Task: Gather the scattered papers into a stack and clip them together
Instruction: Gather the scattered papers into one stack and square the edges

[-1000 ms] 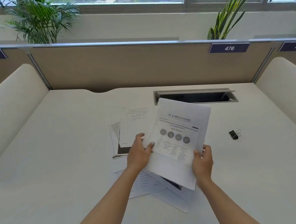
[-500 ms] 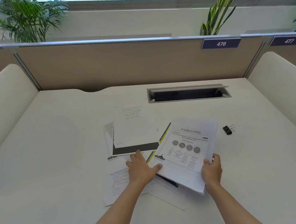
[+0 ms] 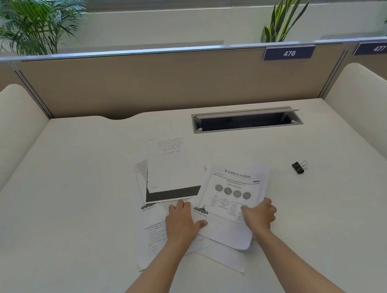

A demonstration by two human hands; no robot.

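Note:
Several printed papers lie overlapping on the white desk (image 3: 74,206). A sheet with four grey circles (image 3: 234,191) lies tilted on top at the right; my right hand (image 3: 259,214) rests on its lower right part, fingers curled over the edge. My left hand (image 3: 182,221) lies flat, fingers apart, on the sheets to the left of it. Further back lies a mostly blank sheet with a black band (image 3: 173,170). A black binder clip (image 3: 299,167) sits alone on the desk, right of the papers.
An open cable slot (image 3: 247,119) is set in the desk behind the papers. A tan partition (image 3: 157,83) with number tags closes the back; cream side panels (image 3: 2,133) stand left and right. Plants stand behind the partition.
The sheet with circles, held up in both hands a second ago, has come down onto the pile. My left hand has let it go and moved onto the sheets at the left.

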